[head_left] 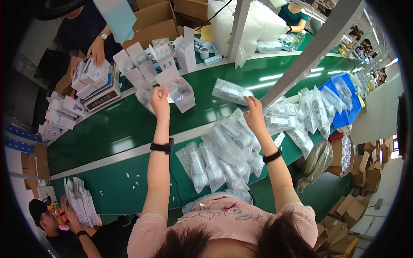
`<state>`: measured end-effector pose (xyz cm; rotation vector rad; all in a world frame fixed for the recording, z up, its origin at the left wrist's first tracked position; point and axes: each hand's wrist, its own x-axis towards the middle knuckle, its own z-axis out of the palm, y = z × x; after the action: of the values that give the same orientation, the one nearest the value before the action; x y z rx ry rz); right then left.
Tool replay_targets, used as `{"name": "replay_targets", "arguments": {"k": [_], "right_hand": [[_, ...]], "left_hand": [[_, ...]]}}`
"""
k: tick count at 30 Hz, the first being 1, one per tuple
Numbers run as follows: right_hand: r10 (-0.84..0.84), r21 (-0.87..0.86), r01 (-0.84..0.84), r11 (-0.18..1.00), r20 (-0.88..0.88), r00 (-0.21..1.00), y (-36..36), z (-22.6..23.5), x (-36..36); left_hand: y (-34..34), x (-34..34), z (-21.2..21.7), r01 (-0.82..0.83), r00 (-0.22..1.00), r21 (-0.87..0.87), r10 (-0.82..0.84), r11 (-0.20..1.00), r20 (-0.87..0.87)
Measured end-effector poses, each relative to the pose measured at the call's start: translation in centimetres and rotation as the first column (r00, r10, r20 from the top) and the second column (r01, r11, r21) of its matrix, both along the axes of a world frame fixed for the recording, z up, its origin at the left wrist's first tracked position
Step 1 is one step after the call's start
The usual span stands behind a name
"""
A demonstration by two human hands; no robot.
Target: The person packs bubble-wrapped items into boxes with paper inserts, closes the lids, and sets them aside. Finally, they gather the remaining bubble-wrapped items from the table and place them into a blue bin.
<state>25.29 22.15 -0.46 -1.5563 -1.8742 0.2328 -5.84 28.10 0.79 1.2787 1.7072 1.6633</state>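
Observation:
My left hand [160, 103] is closed in a pinch at the near edge of an open white box [186, 102] on the green belt. Clear plastic wrapping around something shiny shows in the box's mouth. Stretched out to the right, my right hand [254, 112] has its fingers curled at the right end of a bubble-wrapped package [230, 91] lying on the belt. What the item inside that wrap is, I cannot make out. Close below my right hand, a pile of similar bubble-wrapped packages [226, 139] covers part of the near table.
A grey metal post [301, 60] slants over the belt [129, 124]. More wrapped packages and a blue bin [347, 99] sit at the right. Open white boxes [137, 64] stand along the far edge. Across the belt, a person's hands [98, 51] touch boxes on a scale [103, 95].

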Motion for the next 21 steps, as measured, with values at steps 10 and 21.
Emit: {"name": "replay_targets", "arguments": {"k": [10,21], "right_hand": [[0.189,-0.532,0.145,0.834,0.522,0.832,13.5,-9.2,-4.2],[0.280,0.033,-0.279,0.960,-0.026,0.960,-1.7,5.2,-2.6]], "left_hand": [[7.7,-1.0,-7.4,-0.094,0.995,0.025,0.094,0.995,0.019],[-15.8,0.7,-8.6,0.186,0.943,-0.369,-0.271,0.911,-0.195]]}}
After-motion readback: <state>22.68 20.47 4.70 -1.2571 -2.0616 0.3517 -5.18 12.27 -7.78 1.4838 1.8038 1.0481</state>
